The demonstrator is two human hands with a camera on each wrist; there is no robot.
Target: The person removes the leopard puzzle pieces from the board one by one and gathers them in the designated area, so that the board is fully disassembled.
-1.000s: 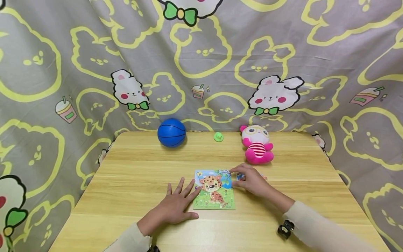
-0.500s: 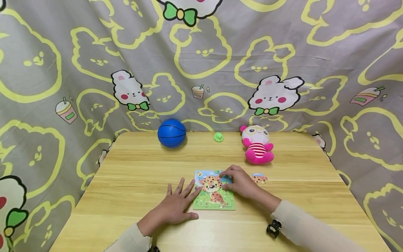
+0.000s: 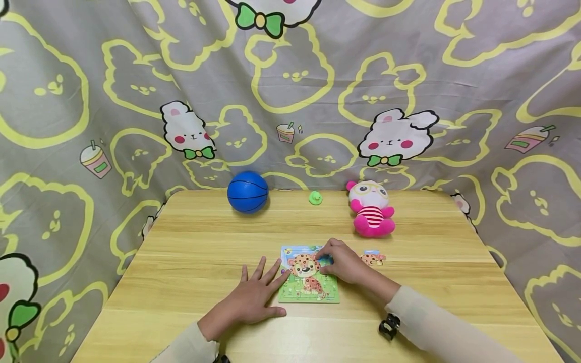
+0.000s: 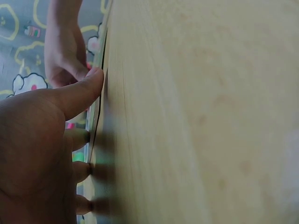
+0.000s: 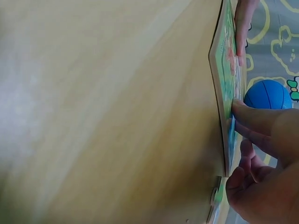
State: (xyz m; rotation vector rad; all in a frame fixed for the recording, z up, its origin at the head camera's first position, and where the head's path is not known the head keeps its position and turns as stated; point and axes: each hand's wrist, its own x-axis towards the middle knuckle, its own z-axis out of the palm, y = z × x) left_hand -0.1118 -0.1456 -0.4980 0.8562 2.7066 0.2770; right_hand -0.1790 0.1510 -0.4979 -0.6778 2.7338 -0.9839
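Curving over the far right corner of a leopard puzzle (image 3: 309, 285), the right hand (image 3: 346, 263) sets its bent thumb and forefinger narrowly apart there, and I can't tell whether they pinch a piece, since the hand covers that patch. The left hand (image 3: 256, 297) lies spread wide, fingertips at the puzzle's left side on the wooden table (image 3: 204, 247). To the right, a loose spotted piece (image 3: 373, 259) is partly hidden by the right hand.
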